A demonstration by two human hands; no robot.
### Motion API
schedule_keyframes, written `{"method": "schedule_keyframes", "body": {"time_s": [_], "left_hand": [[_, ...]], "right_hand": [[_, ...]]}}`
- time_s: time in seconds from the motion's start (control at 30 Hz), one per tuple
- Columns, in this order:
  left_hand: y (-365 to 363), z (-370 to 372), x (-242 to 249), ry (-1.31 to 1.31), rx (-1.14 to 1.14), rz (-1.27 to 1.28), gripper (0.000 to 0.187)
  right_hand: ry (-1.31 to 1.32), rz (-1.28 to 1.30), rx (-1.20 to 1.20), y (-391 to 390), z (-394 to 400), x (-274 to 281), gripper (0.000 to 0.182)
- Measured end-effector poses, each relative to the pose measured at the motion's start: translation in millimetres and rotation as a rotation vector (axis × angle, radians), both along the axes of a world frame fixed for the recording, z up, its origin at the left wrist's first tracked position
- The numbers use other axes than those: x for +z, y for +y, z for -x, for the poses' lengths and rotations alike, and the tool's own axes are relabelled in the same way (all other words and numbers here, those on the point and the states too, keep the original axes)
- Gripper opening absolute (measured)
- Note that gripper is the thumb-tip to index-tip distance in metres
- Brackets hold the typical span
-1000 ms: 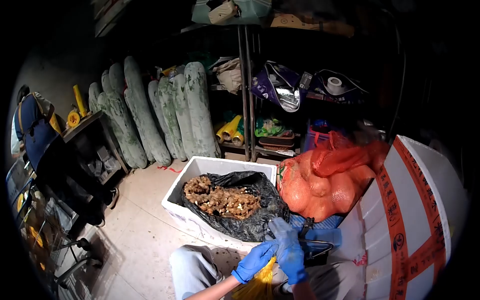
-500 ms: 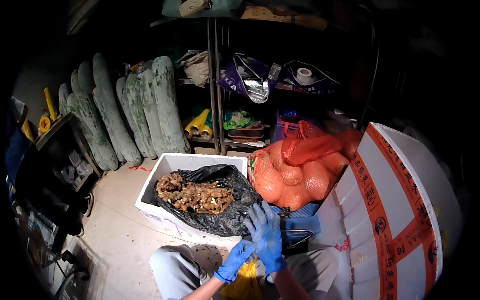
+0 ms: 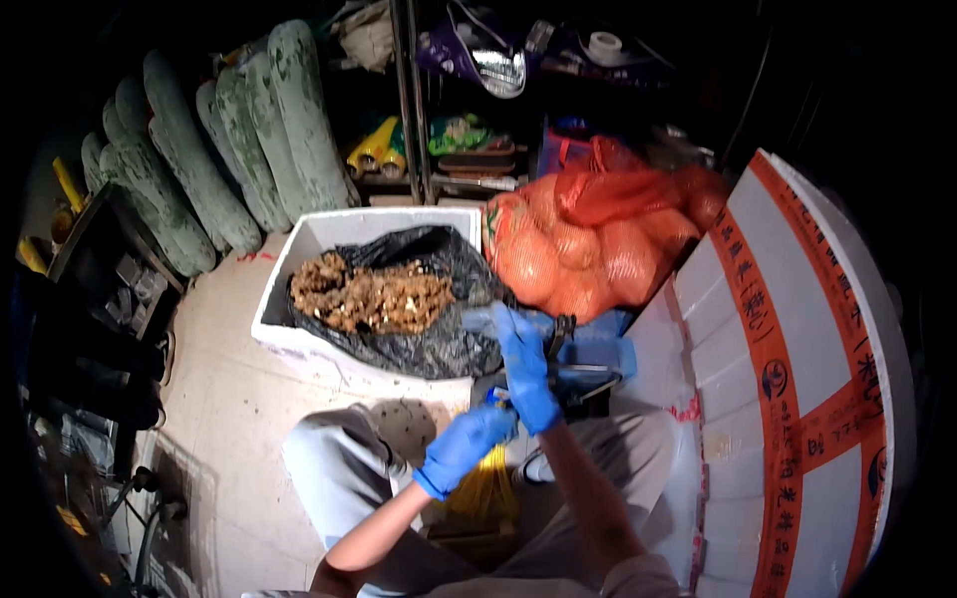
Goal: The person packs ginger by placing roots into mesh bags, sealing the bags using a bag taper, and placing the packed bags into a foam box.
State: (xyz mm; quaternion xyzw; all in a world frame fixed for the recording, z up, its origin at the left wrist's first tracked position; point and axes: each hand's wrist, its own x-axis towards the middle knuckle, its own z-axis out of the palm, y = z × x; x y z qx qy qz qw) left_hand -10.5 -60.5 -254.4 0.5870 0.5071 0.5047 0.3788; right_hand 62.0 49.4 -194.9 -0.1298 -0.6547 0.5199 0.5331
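Both my hands wear blue gloves and are close together above my lap. My left hand is closed, its fingertips around something small that I cannot make out. Beside it, my right hand is raised with its fingers stretched out, and no object shows in it. A yellow plastic bag hangs below them between my knees. In front stands a white foam box lined with a black plastic bag, on which a heap of ginger lies.
Red mesh sacks of round produce sit behind a blue container. A large white foam box with orange tape rises at the right. Long winter melons lean at the left, near a metal shelf post.
The view has tipped downward, so the box and sacks appear higher. My hands have shifted up in the picture, and the right hand has turned more edge-on.
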Motion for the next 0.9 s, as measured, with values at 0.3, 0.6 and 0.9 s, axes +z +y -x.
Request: {"method": "schedule_keyframes", "body": {"time_s": [0.3, 0.6, 0.9], "left_hand": [[14.2, 3.4, 27.6, -0.006, 0.304, 0.138, 0.020], [-9.5, -23.3, 25.2, -0.233, -0.027, 0.180, 0.012], [10.9, -18.8, 31.7, -0.290, 0.139, 0.143, 0.017]], "right_hand": [[-0.807, -0.657, -0.623, 28.7, 39.4, -43.3, 0.017], [-0.840, -0.746, -0.681, 9.7, 25.8, -38.9, 0.048], [-0.310, -0.239, 0.091, 8.8, 8.4, -63.9, 0.027]]}}
